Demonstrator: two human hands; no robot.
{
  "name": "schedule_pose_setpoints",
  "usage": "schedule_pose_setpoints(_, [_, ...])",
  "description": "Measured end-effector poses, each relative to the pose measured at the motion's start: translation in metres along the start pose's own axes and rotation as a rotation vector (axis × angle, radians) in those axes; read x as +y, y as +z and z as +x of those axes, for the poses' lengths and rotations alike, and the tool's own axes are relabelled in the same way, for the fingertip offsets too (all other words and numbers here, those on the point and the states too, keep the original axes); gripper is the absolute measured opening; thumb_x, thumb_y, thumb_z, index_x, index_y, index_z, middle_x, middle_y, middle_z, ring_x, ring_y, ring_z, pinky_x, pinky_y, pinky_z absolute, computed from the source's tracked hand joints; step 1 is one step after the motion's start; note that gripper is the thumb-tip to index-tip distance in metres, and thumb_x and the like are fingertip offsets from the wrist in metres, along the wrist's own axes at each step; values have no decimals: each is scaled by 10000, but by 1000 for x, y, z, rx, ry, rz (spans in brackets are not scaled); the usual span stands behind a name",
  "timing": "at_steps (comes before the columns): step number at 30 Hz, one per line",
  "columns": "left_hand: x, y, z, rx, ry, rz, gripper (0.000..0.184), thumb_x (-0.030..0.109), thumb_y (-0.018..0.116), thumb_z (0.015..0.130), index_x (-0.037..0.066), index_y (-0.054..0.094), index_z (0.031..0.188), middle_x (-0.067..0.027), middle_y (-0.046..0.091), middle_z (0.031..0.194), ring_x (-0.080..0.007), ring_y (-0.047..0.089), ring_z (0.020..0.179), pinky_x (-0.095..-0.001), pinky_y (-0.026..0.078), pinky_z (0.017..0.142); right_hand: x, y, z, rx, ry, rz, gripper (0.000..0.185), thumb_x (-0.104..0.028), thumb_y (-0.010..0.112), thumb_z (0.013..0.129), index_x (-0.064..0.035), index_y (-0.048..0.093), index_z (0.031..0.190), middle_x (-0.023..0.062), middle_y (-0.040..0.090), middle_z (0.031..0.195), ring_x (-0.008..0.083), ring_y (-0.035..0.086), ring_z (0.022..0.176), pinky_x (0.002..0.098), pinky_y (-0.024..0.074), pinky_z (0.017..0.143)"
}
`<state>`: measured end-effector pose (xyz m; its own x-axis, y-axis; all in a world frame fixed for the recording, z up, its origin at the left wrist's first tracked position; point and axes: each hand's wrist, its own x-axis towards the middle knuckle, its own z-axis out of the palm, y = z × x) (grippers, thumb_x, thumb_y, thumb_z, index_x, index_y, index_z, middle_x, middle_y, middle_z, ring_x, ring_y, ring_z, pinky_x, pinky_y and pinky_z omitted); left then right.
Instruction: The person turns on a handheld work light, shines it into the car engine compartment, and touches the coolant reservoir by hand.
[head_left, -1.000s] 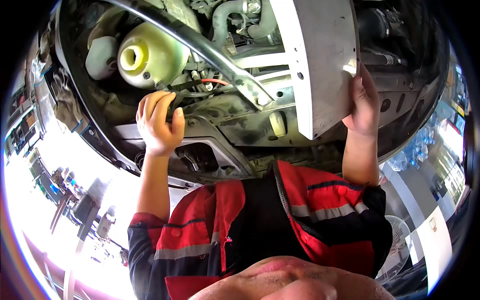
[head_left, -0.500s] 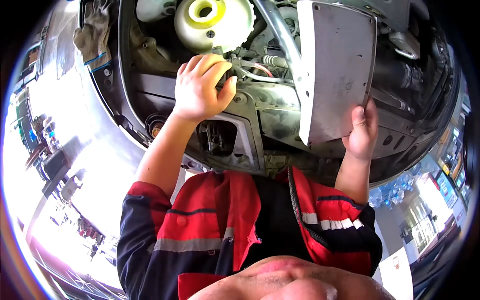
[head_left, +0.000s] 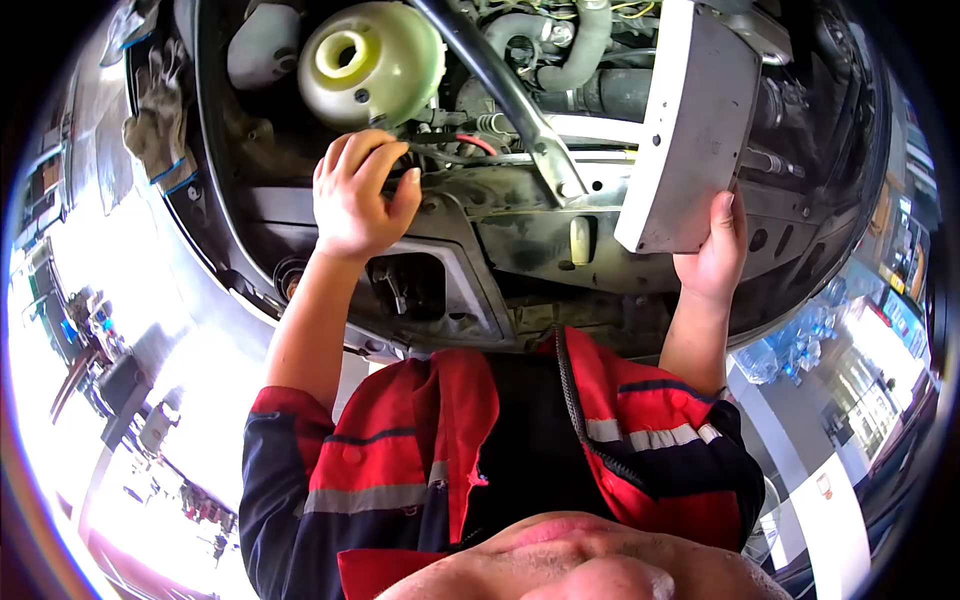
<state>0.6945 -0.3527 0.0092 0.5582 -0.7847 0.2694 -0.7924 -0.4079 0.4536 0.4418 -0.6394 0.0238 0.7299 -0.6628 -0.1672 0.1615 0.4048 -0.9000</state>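
Observation:
My left hand [head_left: 358, 193] is at the front of an open car engine bay, fingers curled down beside the neck of a round, translucent coolant tank [head_left: 370, 65]. Its fingertips are hidden, so whatever they grip is not visible; the thumb stands apart. On the right, my right hand [head_left: 715, 245] grips the lower corner of a long grey panel [head_left: 703, 130] with a white side edge and small holes, thumb on its face. The panel is held tilted above the front crossmember [head_left: 520, 225]. A red hose section [head_left: 477, 144] runs just right of my left hand.
A dark diagonal strut [head_left: 495, 85] crosses the bay between my hands. Grey hoses [head_left: 590, 50] lie behind it. Work gloves [head_left: 160, 125] rest on the left fender. Plastic bottles [head_left: 785, 345] are grouped beyond the car at right.
The view has shifted, so the car and left hand appear further left. The panel sits further right relative to the strut, uncovering the strut's lower end and nearby hoses. Both hands keep their grips.

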Motion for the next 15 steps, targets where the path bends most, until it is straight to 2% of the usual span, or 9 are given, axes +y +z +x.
schedule_pose_setpoints(6, [1, 1, 1, -25, 12, 14, 227, 67, 639, 749, 13, 669, 967, -135, 643, 1028, -337, 608, 935, -406, 493, 864, -3, -31, -8, 83, -50, 103, 451, -276, 435, 1050, 57, 467, 1352, 147, 555, 1360, 248, 544, 1243, 397, 407, 1060])
schedule_pose_setpoints(9, [-2, 5, 0, -2, 26, 29, 228, 124, 675, 734, 51, 678, 949, -87, 641, 1012, -302, 605, 923, -401, 484, 827, -1, -44, -9, 103, -66, 137, 436, -256, 435, 1050, 52, 469, 1357, 147, 552, 1367, 249, 539, 1251, 402, 405, 1065])
schedule_pose_setpoints(15, [2, 5, 1, -5, 8, 47, 201, 120, 662, 759, 45, 678, 945, -94, 640, 1020, -307, 607, 940, -395, 485, 853, -11, -49, -4, 124, -130, 102, 427, -232, 453, 1044, 54, 470, 1359, 147, 554, 1365, 250, 535, 1255, 402, 400, 1075])
